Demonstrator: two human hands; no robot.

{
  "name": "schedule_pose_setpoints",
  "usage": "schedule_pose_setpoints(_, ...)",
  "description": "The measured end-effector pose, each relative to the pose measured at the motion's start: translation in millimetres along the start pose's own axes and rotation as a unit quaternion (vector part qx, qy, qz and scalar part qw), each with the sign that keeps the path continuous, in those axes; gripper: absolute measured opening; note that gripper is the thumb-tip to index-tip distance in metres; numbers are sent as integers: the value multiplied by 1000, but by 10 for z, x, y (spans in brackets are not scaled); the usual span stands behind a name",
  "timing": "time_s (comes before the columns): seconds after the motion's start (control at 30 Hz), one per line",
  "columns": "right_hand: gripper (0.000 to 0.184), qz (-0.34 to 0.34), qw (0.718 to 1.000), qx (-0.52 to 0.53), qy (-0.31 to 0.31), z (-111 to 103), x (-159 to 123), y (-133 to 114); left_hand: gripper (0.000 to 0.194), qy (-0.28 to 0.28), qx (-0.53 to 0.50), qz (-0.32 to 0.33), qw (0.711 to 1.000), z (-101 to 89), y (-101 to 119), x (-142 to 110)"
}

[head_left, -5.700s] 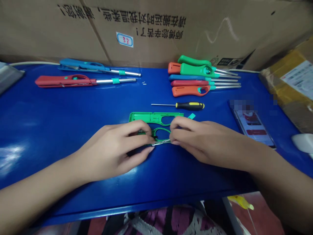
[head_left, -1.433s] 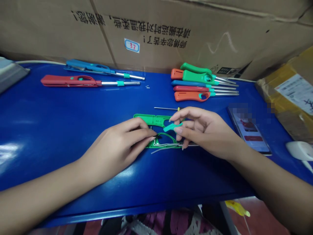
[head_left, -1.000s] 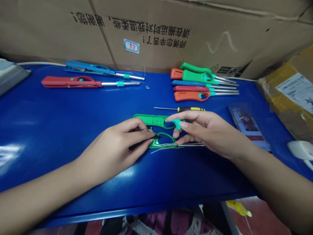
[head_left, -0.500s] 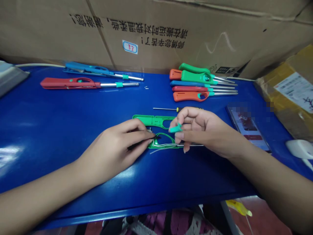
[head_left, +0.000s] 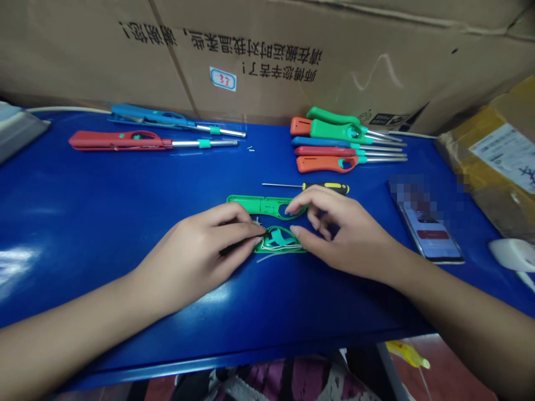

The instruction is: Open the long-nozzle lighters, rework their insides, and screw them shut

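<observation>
The lower green casing half of a gas lighter (head_left: 301,249) lies on the blue table, with thin white wires along it. My left hand (head_left: 196,250) covers its handle end, thumb and fingers closed on it around a small dark part. A turquoise trigger (head_left: 281,238) rests in the casing's finger loop. Just right of it is my right hand (head_left: 338,223), thumb and forefinger apart with nothing between them. Behind lies the other green casing half (head_left: 267,206), its inside facing up; the right fingertips are over its loop end. A thin clear tube (head_left: 270,257) shows at the lower half's near edge.
Beyond the right hand lies a screwdriver (head_left: 326,187). Several assembled lighters (head_left: 326,164) are grouped at the back right; a red (head_left: 121,141) and a blue open lighter (head_left: 146,117) lie back left. A phone (head_left: 434,234) is at right. A large cardboard box (head_left: 267,33) borders the back.
The turquoise trigger has gone from my right fingers into the loop of the lower casing half. My right hand has opened; the left has stayed in place.
</observation>
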State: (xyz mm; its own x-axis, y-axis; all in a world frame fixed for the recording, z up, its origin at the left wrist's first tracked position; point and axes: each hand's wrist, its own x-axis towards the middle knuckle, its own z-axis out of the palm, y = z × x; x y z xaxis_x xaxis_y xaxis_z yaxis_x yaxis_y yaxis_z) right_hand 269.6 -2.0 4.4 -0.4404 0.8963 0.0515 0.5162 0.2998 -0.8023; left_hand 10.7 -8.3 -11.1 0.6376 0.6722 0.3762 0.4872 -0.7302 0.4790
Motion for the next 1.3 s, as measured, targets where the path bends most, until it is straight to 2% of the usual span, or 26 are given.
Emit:
schedule_pose_setpoints(0.1, 22, -77, 992, -95, -37, 43, -22, 12, 20, -3, -4, -2, 1000, -2, -2, 4)
schedule_pose_setpoints(0.2, 15, -79, 991, -82, -71, 75, -20, 22, 20, -8, -2, -5, 1000, -8, -4, 14)
schedule_pose_setpoints(0.27, 7, -82, 993, -61, -61, 89, -8, 26, 21, -7, 1, -1, 1000, -12, -6, 19)
schedule_pose_setpoints(0.33, 5, -64, 996, -41, -36, 97, 6, 25, 21, -5, 0, 2, 1000, -13, -7, 21)
schedule_pose_setpoints(0.47, 14, 53, 998, 46, -9, 97, 24, -3, 20, 4, -3, 2, 1000, -6, 2, 20)
schedule_pose_setpoints(0.53, 20, 95, 990, 100, -9, 87, 30, -25, 19, 12, -3, 3, 1000, -2, 9, 20)
schedule_pose_setpoints(0.63, 22, 128, 984, 117, -36, 62, 38, -54, 17, 22, -10, 5, 1000, 1, 17, 20)
schedule_pose_setpoints(0.73, 20, 138, 984, 94, -63, 46, 44, -65, 17, 28, -20, 1, 999, 8, 18, 19)
schedule_pose_setpoints(0.9, 20, 126, 987, 76, -68, 51, 50, -55, 18, 32, -31, -9, 999, 39, 13, 13)
schedule_pose_setpoints(1.3, 13, 163, 981, 54, -96, 26, 39, -57, 17, 36, -43, -13, 998, 46, 9, -13)
